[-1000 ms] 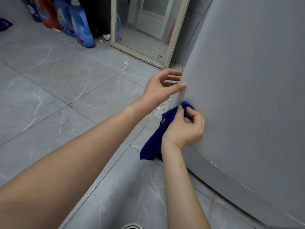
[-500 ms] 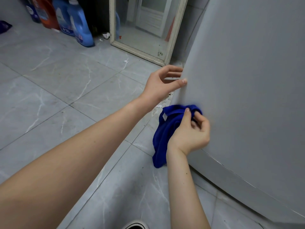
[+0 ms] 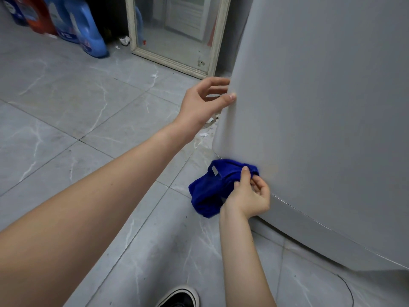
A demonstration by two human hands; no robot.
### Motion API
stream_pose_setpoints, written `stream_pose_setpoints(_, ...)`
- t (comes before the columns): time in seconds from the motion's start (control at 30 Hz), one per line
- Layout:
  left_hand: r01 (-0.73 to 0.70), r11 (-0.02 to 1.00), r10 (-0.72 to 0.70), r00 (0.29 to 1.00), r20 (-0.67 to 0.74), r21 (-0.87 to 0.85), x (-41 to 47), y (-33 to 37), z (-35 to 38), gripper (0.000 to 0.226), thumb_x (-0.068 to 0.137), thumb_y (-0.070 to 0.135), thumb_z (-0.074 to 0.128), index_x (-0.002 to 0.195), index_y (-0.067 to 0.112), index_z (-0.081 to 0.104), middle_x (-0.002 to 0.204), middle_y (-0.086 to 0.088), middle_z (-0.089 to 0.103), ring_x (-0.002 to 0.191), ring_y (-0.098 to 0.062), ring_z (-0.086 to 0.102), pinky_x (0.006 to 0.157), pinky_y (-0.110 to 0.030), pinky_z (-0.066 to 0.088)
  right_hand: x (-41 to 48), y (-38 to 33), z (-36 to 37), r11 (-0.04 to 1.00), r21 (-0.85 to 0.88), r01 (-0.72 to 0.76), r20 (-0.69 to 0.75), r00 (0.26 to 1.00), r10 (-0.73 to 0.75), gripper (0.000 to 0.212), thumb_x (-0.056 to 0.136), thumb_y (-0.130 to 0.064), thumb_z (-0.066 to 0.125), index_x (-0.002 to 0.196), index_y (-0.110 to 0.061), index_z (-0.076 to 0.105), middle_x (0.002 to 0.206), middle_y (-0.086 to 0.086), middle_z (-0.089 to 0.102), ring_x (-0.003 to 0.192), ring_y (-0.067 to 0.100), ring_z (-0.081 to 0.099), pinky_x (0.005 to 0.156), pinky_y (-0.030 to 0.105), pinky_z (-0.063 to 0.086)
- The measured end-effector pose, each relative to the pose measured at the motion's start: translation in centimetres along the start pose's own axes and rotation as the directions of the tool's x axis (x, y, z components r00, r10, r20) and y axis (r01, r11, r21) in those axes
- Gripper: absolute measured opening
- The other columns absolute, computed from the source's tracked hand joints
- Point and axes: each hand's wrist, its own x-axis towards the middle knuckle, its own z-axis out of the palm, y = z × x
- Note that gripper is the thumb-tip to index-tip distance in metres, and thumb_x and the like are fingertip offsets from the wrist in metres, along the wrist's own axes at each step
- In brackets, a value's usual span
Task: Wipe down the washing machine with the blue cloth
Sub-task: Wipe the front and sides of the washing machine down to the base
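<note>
The grey washing machine (image 3: 321, 103) fills the right side of the view, its lower side panel facing me. My right hand (image 3: 249, 196) grips the bunched blue cloth (image 3: 210, 189) and presses its top fold against the panel just above the bottom seam. The rest of the cloth hangs down towards the floor. My left hand (image 3: 204, 100) rests higher up on the machine's left corner edge, thumb on the panel and fingers spread around the corner, holding nothing.
Grey marbled floor tiles (image 3: 77, 120) spread out to the left. A framed mirror (image 3: 177, 34) leans at the back beside the machine. Blue and red detergent bottles (image 3: 86, 27) stand at the back left. Paper scraps (image 3: 208, 125) lie by the machine's corner. My black shoe (image 3: 179, 296) shows at the bottom.
My right hand has slid the cloth down the panel from mid-height to just above the bottom seam. My left hand has stayed on the corner edge.
</note>
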Motion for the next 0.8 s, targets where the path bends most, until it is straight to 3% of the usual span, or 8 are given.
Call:
stream_pose_setpoints(0.17, -0.02, 0.999, 0.02, 1.0, 0.022, 0.026, 0.2, 0.2, -0.2, 0.036, 0.086, 0.016, 0.077, 0.121, 0.012, 0.067, 0.115, -0.004, 0.071, 0.103, -0.013, 0.069, 0.086, -0.029, 0.059, -1.2, -4.1, 1.5, 0.997, 0.038, 0.066, 0.126, 0.99, -0.07, 0.016, 0.077, -0.005, 0.08, 0.08, -0.014, 0.067, 0.077, 0.004, 0.068, 0.072, 0.015, 0.068, 0.064, 0.03, 0.058)
stream_pose_setpoints(0.3, -0.017, 1.0, 0.016, 1.0, 0.024, 0.024, 0.1, 0.0, 0.0, 0.037, 0.086, 0.018, 0.077, 0.121, 0.013, 0.066, 0.116, -0.002, 0.071, 0.105, -0.011, 0.069, 0.086, -0.027, 0.058, -1.9, -6.6, 4.3, 0.984, 0.083, 0.157, 0.139, 0.976, -0.168, 0.017, 0.074, -0.004, 0.082, 0.076, -0.014, 0.068, 0.074, 0.003, 0.07, 0.071, 0.02, 0.069, 0.068, 0.04, 0.061)
stream_pose_setpoints(0.47, -0.018, 1.0, 0.018, 1.0, 0.012, -0.014, 0.3, -0.3, 0.0, 0.036, 0.087, 0.013, 0.076, 0.121, 0.01, 0.066, 0.116, -0.007, 0.071, 0.103, -0.013, 0.069, 0.087, -0.029, 0.058, -0.2, -2.2, 0.6, 0.999, -0.044, 0.009, 0.033, 0.999, -0.008, 0.02, 0.073, -0.005, 0.083, 0.074, -0.016, 0.066, 0.074, 0.001, 0.069, 0.071, 0.018, 0.067, 0.075, 0.051, 0.059)
stream_pose_setpoints(0.67, -0.017, 1.0, 0.018, 0.999, 0.032, -0.013, 0.4, -0.4, 0.0, 0.034, 0.088, 0.015, 0.075, 0.121, 0.013, 0.066, 0.114, -0.001, 0.071, 0.101, -0.006, 0.068, 0.08, -0.021, 0.053, 0.5, -0.7, -0.1, 0.999, -0.005, -0.054, 0.021, 0.998, 0.054, 0.021, 0.076, -0.004, 0.08, 0.074, -0.015, 0.062, 0.07, 0.001, 0.064, 0.051, 0.002, 0.06, 0.057, 0.029, 0.052)
stream_pose_setpoints(0.8, -0.004, 1.0, 0.004, 0.998, 0.069, 0.011, 0.0, -0.9, -0.2, 0.035, 0.09, 0.02, 0.072, 0.124, 0.017, 0.064, 0.117, 0.004, 0.07, 0.108, -0.005, 0.065, 0.082, -0.021, 0.052, 1.4, 0.1, -1.3, 0.997, -0.032, -0.075, 0.09, 0.993, 0.078, 0.018, 0.077, -0.008, 0.081, 0.081, -0.01, 0.064, 0.078, 0.004, 0.067, 0.066, 0.011, 0.065, 0.057, 0.024, 0.053)
